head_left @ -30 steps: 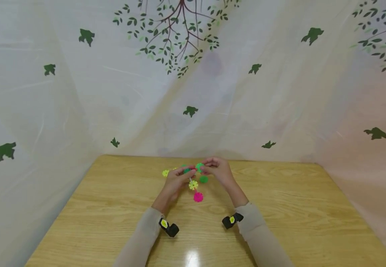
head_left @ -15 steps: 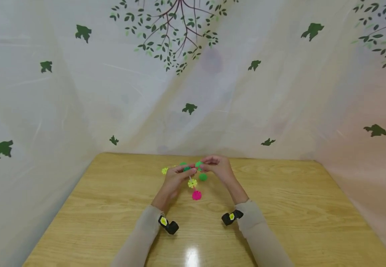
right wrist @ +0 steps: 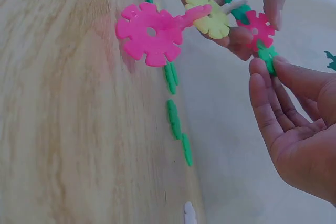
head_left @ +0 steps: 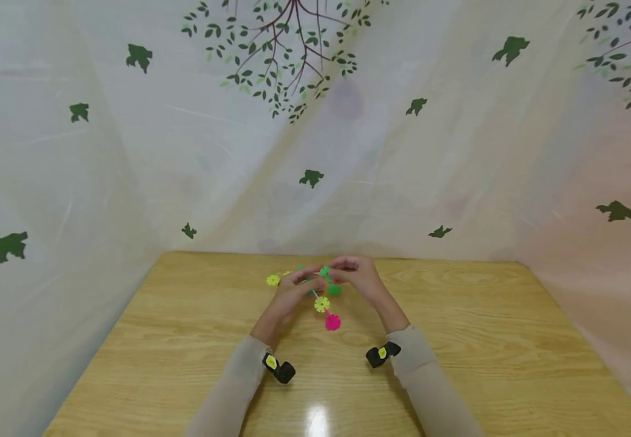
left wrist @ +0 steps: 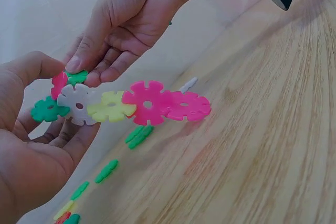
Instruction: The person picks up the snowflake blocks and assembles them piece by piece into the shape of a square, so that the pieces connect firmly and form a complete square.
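A chain of interlocking snowflake discs hangs between my two hands over the table. My left hand (head_left: 292, 291) grips it at one end, thumb at a pink disc (left wrist: 58, 84) and fingers behind the green disc (left wrist: 48, 109) and white disc (left wrist: 73, 98). From there the chain runs out through a yellow disc (left wrist: 111, 113) to two pink discs, the larger one (right wrist: 137, 39) facing the right wrist camera. Between thumb and fingertips, my right hand (head_left: 361, 280) pinches a small green disc (right wrist: 266, 59), which meets the edge of the pink disc by my left thumb.
Loose green discs (right wrist: 173, 119) lie on the wooden table (head_left: 457, 340) below the hands, with a white disc (right wrist: 190, 213) near them. Yellow discs (head_left: 273, 280) lie beyond my left hand. A printed cloth (head_left: 228, 182) hangs behind the table's far edge.
The hanging end of the chain, with its yellow and pink discs, has swung slightly to the right as my left hand turned. My right hand keeps its pinch on the green disc.
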`<state>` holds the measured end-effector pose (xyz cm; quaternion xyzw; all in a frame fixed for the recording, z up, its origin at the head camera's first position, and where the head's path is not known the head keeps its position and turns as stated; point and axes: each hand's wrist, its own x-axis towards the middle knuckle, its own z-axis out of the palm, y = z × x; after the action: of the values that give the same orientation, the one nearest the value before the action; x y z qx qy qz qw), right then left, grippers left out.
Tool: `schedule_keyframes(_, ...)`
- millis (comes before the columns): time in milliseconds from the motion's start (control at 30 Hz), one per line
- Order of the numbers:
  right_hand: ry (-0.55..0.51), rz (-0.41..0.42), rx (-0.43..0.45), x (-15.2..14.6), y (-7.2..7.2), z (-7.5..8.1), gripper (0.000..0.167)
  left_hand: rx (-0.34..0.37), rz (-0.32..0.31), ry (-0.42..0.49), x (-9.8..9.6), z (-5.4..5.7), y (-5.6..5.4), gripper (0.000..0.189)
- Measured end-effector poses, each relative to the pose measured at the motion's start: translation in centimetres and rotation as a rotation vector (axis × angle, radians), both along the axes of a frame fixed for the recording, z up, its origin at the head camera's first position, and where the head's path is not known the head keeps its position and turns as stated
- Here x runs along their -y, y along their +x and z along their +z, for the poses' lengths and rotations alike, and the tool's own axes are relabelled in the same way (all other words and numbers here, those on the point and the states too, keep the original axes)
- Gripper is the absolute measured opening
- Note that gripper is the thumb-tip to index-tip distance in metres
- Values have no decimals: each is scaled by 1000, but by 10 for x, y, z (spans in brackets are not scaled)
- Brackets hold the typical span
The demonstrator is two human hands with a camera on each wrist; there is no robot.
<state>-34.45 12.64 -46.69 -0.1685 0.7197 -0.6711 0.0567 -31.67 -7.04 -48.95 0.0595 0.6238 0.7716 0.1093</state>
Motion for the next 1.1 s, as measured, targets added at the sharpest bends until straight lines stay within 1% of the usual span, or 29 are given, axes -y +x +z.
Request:
schedule_keyframes(133, 68, 22, 8, -4, 0, 4, 26, 3, 28, -8, -2, -2, -2, 38)
schedule_keyframes(300, 170, 6, -29, -17, 0, 16, 28, 4, 36, -4, 1, -5, -3, 34)
schedule_keyframes(433, 255, -21, -38, -30, -5, 29, 28, 20, 50, -5, 3, -6, -2, 31)
schedule_keyframes(533, 331, -10, -30, -39, -9, 34, 29, 19, 54, -5, 3, -6, -1, 30)
schedule_keyframes(600, 392, 24, -25, -44, -12, 33, 30, 15, 54, -2, 3, -5, 0, 31)
schedule_keyframes(733, 529, 128, -33, -54, -14, 27, 30, 11, 61, 4, 2, -4, 1, 35)
schedule_keyframes(833, 625, 178, -76, -62, -14, 22, 26, 14, 73, -4, 1, -3, 1, 36)
schedule_keyframes(933, 698, 178, -117, -70, -14, 17, 20, 7, 79, -14, 0, -4, 1, 37)
schedule_keyframes(1000, 735, 173, -127, -75, -15, 14, 19, -3, 85, -23, -2, -5, 0, 37)
schedule_keyframes(1100, 781, 171, -89, -81, -17, 9, 21, -21, 92, -40, -4, -5, -1, 38)
